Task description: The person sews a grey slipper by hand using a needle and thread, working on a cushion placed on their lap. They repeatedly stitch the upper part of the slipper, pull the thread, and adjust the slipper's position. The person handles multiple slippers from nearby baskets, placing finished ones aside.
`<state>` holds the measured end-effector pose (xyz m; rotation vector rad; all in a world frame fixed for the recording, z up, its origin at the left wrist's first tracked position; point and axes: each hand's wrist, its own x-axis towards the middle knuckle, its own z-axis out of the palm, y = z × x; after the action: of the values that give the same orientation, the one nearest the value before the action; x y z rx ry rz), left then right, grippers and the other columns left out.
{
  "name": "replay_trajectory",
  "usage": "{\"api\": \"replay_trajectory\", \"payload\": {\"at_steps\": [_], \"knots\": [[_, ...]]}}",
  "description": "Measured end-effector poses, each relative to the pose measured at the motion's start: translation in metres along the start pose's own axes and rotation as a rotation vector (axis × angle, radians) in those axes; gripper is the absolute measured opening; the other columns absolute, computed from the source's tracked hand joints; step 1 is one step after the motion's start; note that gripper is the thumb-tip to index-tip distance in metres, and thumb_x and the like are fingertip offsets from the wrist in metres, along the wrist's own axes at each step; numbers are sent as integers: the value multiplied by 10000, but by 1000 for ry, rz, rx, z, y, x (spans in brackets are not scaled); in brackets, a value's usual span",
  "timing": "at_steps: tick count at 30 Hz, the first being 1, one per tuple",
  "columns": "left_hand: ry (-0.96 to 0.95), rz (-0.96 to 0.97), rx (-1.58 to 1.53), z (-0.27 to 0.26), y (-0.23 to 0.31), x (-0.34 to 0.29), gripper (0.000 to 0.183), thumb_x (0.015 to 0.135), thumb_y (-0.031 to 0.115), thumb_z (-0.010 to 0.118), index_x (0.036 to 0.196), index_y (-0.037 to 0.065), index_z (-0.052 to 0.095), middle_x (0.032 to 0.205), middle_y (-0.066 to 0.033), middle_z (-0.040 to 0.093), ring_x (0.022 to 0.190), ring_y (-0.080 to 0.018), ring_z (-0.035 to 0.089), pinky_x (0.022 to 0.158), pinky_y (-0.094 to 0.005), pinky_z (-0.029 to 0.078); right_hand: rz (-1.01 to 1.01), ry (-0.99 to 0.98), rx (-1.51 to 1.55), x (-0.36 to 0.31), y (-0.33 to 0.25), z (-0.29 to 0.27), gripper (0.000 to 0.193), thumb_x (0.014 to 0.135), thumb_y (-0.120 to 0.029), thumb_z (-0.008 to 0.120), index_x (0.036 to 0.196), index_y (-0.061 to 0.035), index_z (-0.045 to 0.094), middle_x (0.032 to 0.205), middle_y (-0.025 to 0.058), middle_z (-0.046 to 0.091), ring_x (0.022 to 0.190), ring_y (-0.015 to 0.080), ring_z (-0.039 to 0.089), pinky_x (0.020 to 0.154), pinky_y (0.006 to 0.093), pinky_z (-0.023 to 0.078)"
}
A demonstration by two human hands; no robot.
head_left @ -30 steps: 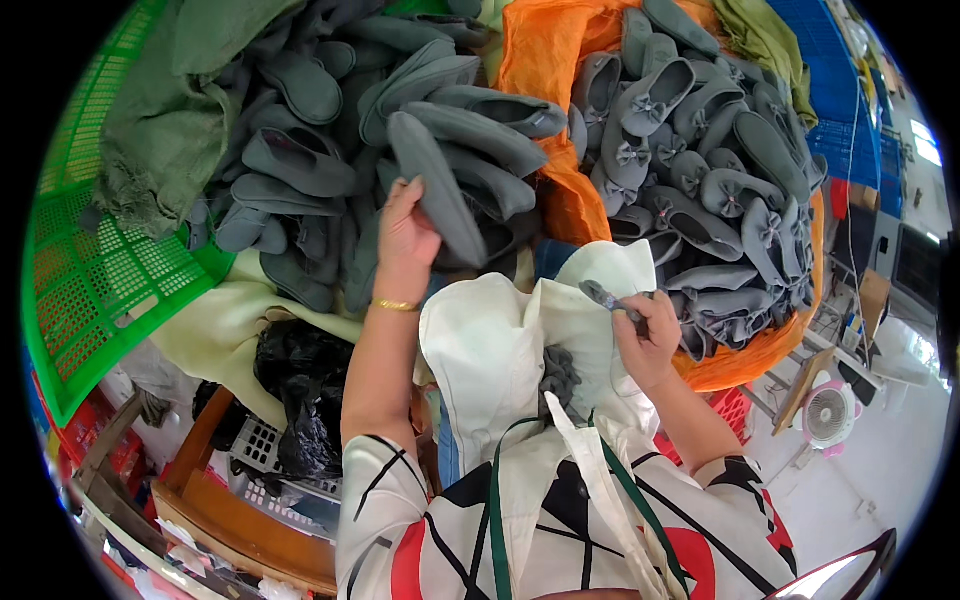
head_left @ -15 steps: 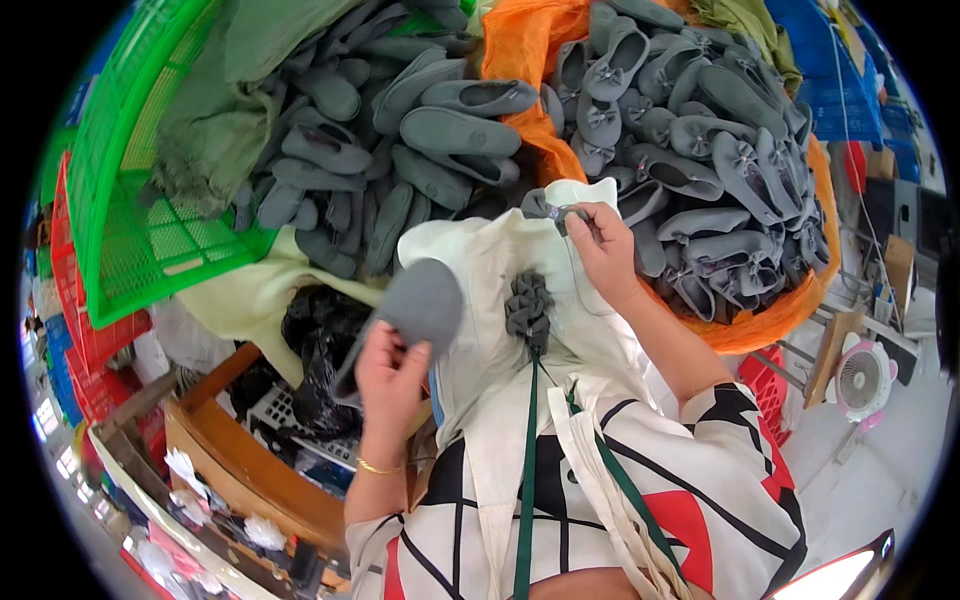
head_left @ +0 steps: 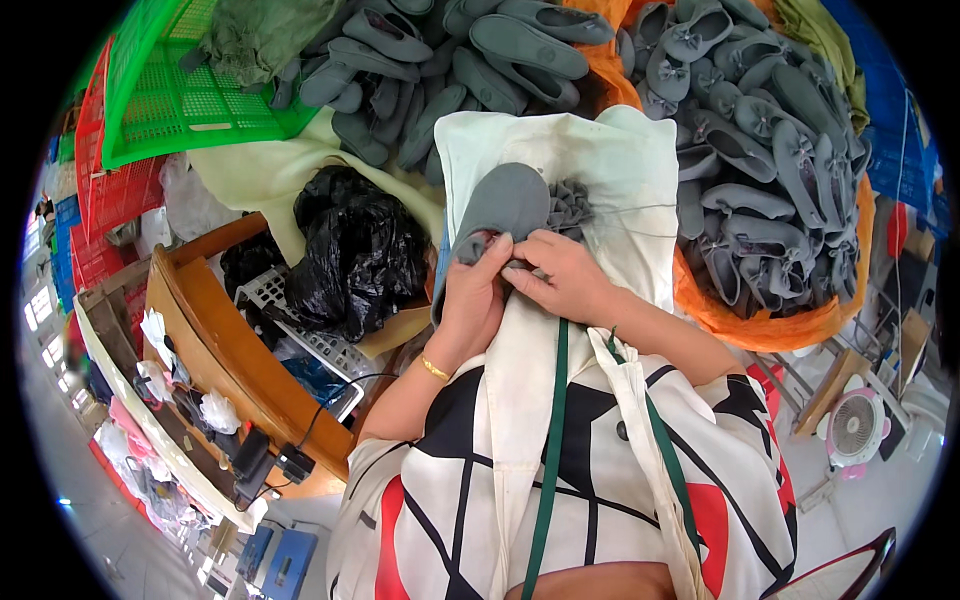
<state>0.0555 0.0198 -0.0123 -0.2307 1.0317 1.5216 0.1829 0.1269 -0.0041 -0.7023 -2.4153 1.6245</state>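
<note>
Here I am with both hands drawn together, low in front of my chest, and the grey slip-on shoe [head_left: 512,195] is right between them, above the white cloth [head_left: 640,145] over my lap. My left hand [head_left: 475,300] has it firmly, fingers wrapped along the side, thumb pressing near the mouth where a bit of reddish lining shows. My right hand [head_left: 562,280] comes in from the other side, thumb and forefinger pinched on a scrap of grey fabric [head_left: 520,264] at the edge; whether that scrap belongs to the shoe or is a separate piece, I can't tell. Fine handwork at the shoe's mouth, that's the step as I judge it. What it calls for now: a steady left grip and a small, precise right pinch, right on that edge.

Now the direction: the broad rounded end, the toe I'd say, points away from me and a touch right. The long axis runs slantwise, upper right down to lower left, the rear slipping behind my left hand. Just beside the toe, on the cloth, sits a bunch of gathered grey fabric [head_left: 570,207], thin threads trailing off rightward.
</note>
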Motion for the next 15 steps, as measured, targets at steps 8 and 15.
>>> {"api": "replay_trajectory", "payload": {"at_steps": [8,15], "knots": [[251,-16,-98,22,5,8,191,960,209,668,1029,33,642,1005,-41,660,927,-130,609,853,-297,494,312,278,432,-10,12,-21,99,929,-99,640,990,-23,626,847,55,632,745,145,644,668,296,501],[259,10,-125,17,0,19,130,938,130,676,1036,49,644,984,-33,673,895,-125,632,844,-284,520,447,118,426,12,-6,-28,122,945,-140,618,992,-31,646,778,51,649,678,110,611,646,281,498]]}}
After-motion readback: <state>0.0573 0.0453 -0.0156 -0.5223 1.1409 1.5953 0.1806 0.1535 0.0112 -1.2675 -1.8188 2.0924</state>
